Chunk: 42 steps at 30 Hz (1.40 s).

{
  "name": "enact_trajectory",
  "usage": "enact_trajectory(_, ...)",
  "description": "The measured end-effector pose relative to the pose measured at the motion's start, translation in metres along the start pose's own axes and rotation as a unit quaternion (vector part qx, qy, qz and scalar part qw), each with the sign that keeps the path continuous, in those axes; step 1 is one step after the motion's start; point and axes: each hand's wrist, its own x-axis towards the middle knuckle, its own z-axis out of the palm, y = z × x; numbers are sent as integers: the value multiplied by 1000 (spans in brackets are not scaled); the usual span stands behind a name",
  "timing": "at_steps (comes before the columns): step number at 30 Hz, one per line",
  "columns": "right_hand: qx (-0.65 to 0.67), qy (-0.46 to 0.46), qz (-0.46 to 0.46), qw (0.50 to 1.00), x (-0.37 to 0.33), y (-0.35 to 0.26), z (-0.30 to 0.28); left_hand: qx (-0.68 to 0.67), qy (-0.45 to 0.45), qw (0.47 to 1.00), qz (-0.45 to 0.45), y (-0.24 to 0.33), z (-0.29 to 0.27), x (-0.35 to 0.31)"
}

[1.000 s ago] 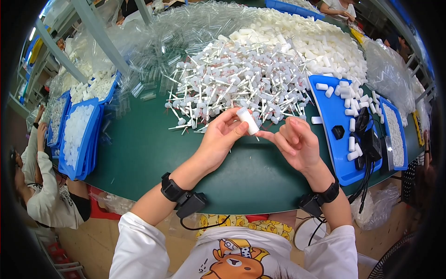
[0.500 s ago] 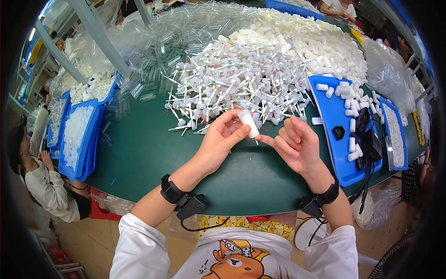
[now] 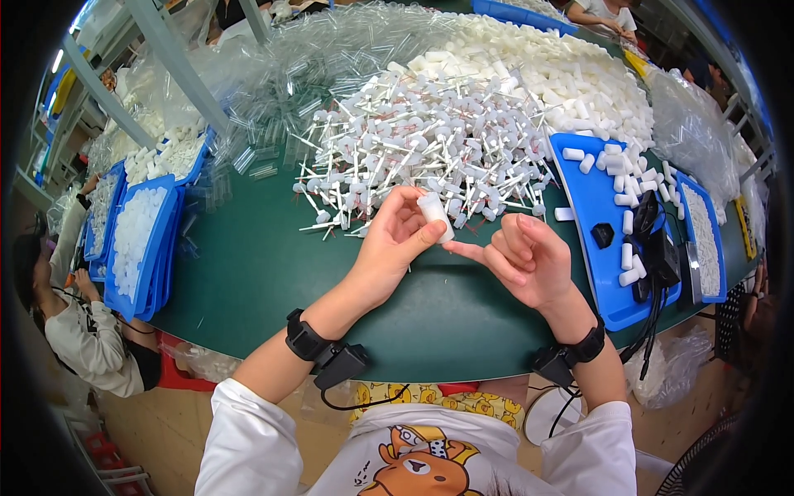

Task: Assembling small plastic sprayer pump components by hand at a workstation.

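My left hand (image 3: 395, 240) is closed around a white cylinder (image 3: 436, 218), thumb in front and fingers behind. The cylinder tilts, its upper end looking paler and slightly translucent. My right hand (image 3: 529, 260) has its index finger stretched out, with the tip touching or very close to the cylinder's lower end. Its other fingers are loosely curled and I see nothing in them. Just beyond both hands lies a heap of small white sticks with pale round discs and thin red strands (image 3: 430, 140).
Behind the heap spread white cylinders (image 3: 571, 78) and clear plastic tubes (image 3: 331, 58). At right, a blue tray (image 3: 608, 281) carries white cylinders and black devices with cables. Stacked blue trays (image 3: 169, 248) stand at left, near a seated person (image 3: 91, 339). A metal post (image 3: 178, 66) rises at upper left.
The cylinder has shifted slightly left and up with my left hand. My right index fingertip has moved slightly left; the thin white tip below the cylinder now shows less.
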Motion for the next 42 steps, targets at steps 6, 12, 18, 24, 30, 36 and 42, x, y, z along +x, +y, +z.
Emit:
enact_trajectory(6,-24,6,-2,1000,-1,-1,0,-33,-21,998,-46,5,2,-1)
enact_trajectory(12,-32,4,6,999,-1,0,1,-27,-12,999,-41,2,2,-1)
enact_trajectory(18,-37,-12,7,999,-1,3,-3,-29,-4,999,-42,2,4,-2)
enact_trajectory(24,-29,-24,26,999,-2,8,0,-31,-1,998,-45,0,7,-4)
enact_trajectory(30,-43,-16,41,998,0,6,-1,-34,0,998,-61,1,8,-3)
enact_trajectory(36,-23,-45,35,998,3,0,-6,-29,-7,997,-76,-2,8,-1)
enact_trajectory(42,-49,-75,67,994,1,-3,-11,16,-39,997,-57,-1,10,-3)
